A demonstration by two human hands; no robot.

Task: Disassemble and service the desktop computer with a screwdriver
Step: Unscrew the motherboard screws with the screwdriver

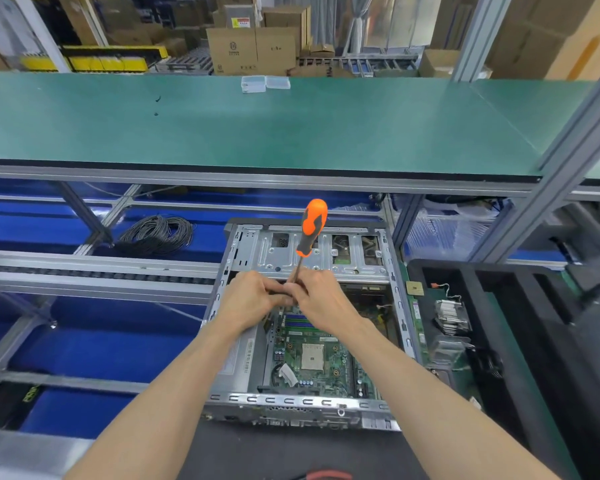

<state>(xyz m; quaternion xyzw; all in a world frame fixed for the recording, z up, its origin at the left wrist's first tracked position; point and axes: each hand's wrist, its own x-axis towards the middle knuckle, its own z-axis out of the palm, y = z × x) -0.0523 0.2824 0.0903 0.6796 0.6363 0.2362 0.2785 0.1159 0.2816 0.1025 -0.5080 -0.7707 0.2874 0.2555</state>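
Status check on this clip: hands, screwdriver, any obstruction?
Left hand and right hand both gripping the screwdriver shaft, handle up. Tip hidden over the open computer case. No visible obstruction.

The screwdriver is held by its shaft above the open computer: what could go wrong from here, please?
1. Both hands, left hand and right hand, pinch the thin shaft while the orange handle of the screwdriver stands high; it may slip or tip.
2. Just below lies the bare motherboard with its open CPU socket; a dropped tip could scratch them.
3. The hands hide the tip, so aiming it is hard to check.
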